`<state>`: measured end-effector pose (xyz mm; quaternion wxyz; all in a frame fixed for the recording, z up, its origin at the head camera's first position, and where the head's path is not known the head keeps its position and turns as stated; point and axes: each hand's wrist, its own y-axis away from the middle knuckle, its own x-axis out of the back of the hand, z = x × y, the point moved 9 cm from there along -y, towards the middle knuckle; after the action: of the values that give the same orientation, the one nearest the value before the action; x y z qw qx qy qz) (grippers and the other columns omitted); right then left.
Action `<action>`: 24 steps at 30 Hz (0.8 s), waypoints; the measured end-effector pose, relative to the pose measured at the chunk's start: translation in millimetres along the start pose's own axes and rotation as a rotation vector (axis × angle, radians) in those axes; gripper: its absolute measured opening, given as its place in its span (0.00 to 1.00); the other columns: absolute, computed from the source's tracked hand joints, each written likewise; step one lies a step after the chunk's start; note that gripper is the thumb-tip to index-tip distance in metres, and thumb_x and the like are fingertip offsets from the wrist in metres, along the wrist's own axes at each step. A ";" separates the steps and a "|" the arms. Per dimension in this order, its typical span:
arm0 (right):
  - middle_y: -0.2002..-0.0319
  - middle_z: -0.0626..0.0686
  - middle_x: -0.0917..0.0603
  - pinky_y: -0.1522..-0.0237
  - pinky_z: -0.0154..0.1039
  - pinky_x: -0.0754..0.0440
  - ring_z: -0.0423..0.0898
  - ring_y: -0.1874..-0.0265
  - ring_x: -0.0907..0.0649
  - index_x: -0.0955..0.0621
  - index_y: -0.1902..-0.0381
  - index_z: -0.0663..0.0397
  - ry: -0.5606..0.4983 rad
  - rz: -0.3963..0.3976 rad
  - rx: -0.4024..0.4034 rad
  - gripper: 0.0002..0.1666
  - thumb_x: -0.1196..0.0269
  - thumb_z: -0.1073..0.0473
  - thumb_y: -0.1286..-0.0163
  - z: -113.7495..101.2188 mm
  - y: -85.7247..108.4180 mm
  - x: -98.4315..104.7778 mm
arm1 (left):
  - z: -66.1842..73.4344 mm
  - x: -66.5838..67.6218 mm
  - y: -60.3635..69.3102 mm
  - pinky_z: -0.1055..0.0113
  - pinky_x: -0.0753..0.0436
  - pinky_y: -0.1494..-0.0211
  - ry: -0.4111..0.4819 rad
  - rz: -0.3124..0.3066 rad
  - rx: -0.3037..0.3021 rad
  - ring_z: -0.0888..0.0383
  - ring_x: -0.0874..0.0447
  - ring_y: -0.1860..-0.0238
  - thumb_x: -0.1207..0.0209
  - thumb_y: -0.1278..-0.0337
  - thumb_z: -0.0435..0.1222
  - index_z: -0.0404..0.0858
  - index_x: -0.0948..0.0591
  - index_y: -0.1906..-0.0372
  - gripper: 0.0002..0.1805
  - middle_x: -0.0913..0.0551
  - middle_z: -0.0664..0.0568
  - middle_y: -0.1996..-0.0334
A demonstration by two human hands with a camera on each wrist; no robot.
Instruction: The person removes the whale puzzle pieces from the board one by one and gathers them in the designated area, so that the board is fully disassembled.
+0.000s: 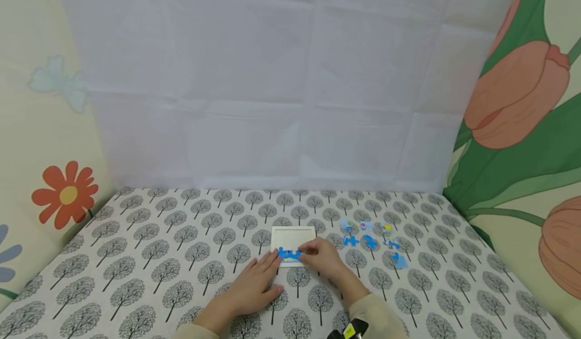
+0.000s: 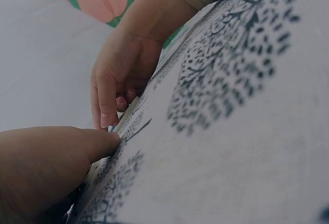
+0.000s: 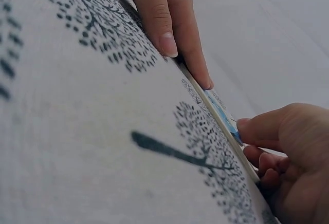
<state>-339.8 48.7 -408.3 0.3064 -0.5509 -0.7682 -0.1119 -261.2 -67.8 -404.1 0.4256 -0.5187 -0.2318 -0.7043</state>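
Note:
A small white puzzle tray (image 1: 294,228) lies on the cloth, with joined blue jigsaw pieces (image 1: 288,254) along its near side. My left hand (image 1: 250,288) lies flat on the left, its straight fingertips touching the tray's left edge by the pieces. At the lower right of the tray, my right hand (image 1: 325,258) pinches a blue puzzle piece between thumb and fingers, over the tray's rim. In the right wrist view the thumb of the right hand (image 3: 300,152) meets a blue piece (image 3: 234,131) inside the rim; the fingers mostly hide its shape.
Several loose puzzle pieces lie right of the tray, among them a blue one (image 1: 370,242), one with a yellow shape (image 1: 387,227) and a light blue one (image 1: 399,261). The tablecloth (image 1: 150,283) has a tree print. A white curtain (image 1: 272,87) hangs behind the table.

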 end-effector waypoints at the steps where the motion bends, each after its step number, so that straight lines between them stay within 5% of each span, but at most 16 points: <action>1: 0.74 0.46 0.26 0.71 0.35 0.29 0.42 0.74 0.28 0.18 0.67 0.59 -0.008 0.002 -0.002 0.10 0.37 0.63 0.49 0.1 0.0 0.2 | -0.1 -0.1 0.0 0.47 0.51 0.41 0.001 0.000 0.000 0.46 0.52 0.38 0.54 0.42 0.47 0.28 0.44 0.38 0.34 0.48 0.39 0.37; 24: 0.78 0.50 0.22 0.73 0.37 0.27 0.42 0.78 0.25 0.22 0.71 0.63 -0.246 0.016 -0.043 0.05 0.38 0.70 0.50 -0.5 -2.1 1.8 | 0.1 -0.1 -0.1 0.46 0.50 0.41 0.001 0.014 -0.008 0.44 0.51 0.38 0.53 0.43 0.46 0.27 0.43 0.39 0.34 0.47 0.38 0.38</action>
<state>-341.9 49.0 -406.5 0.1988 -0.5731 -0.7929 -0.0576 -261.2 -67.6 -404.2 0.4286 -0.5218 -0.2251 -0.7024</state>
